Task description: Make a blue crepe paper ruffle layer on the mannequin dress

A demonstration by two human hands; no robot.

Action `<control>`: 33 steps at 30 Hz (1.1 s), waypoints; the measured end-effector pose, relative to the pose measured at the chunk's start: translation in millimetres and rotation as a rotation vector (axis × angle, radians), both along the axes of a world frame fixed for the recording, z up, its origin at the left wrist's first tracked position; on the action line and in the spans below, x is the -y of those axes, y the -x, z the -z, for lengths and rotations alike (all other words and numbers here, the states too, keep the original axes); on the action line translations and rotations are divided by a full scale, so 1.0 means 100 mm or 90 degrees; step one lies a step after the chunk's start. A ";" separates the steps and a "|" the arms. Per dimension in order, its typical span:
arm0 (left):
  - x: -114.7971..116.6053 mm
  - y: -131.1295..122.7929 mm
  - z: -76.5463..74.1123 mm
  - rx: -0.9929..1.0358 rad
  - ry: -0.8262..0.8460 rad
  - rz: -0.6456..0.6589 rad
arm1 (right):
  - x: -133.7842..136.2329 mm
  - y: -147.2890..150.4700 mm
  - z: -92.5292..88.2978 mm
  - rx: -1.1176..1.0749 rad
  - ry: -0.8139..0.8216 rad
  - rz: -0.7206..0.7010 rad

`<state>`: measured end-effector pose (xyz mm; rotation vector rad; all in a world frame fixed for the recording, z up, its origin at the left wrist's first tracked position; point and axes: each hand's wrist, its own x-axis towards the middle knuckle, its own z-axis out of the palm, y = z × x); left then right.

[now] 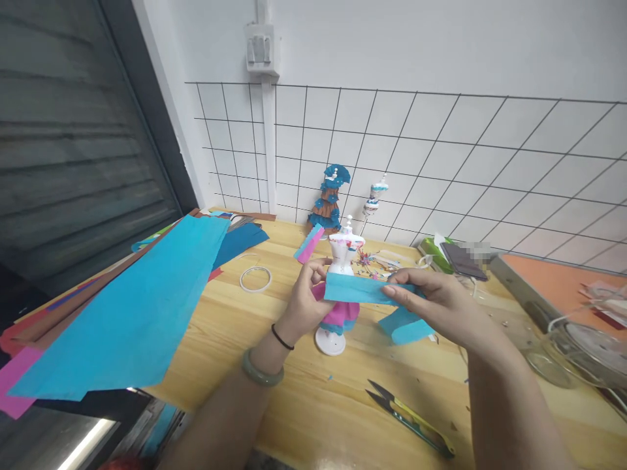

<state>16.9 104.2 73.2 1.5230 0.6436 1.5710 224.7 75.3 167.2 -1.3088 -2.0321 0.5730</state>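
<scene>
A small white dress form (341,251) stands upright on its round base (330,342), with a pink and blue paper skirt (341,318) round its lower part. My left hand (304,297) is closed round its waist from the left, the fingertips partly hidden behind it. Across the front of the waist lies a light-blue crepe paper strip (356,288). Its right part is pinched between the thumb and fingers of my right hand (431,300). The strip's loose end (409,328) hangs down and rests near the tabletop below my right hand.
Yellow-handled thread snips (414,418) lie at front right. Coloured paper sheets (142,300) are stacked at left beside a tape ring (255,279). Behind stand a blue-and-brown dressed form (327,205) and another small form (375,196). A clear container (588,352) sits at right.
</scene>
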 end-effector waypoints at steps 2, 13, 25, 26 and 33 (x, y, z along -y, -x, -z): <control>0.00 0.02 0.00 -0.072 -0.025 -0.039 | -0.01 0.01 -0.01 0.006 -0.011 0.011; -0.02 0.09 -0.03 -0.071 -0.010 0.010 | -0.06 -0.03 0.03 0.050 -0.095 -0.007; -0.02 0.07 -0.04 -0.034 0.036 -0.052 | -0.08 0.02 0.07 0.083 -0.144 -0.065; -0.02 0.07 -0.04 -0.031 0.035 -0.057 | -0.08 0.03 0.06 0.091 -0.133 -0.058; -0.04 0.16 -0.05 -0.077 -0.037 -0.124 | -0.11 0.05 0.08 0.158 -0.034 -0.036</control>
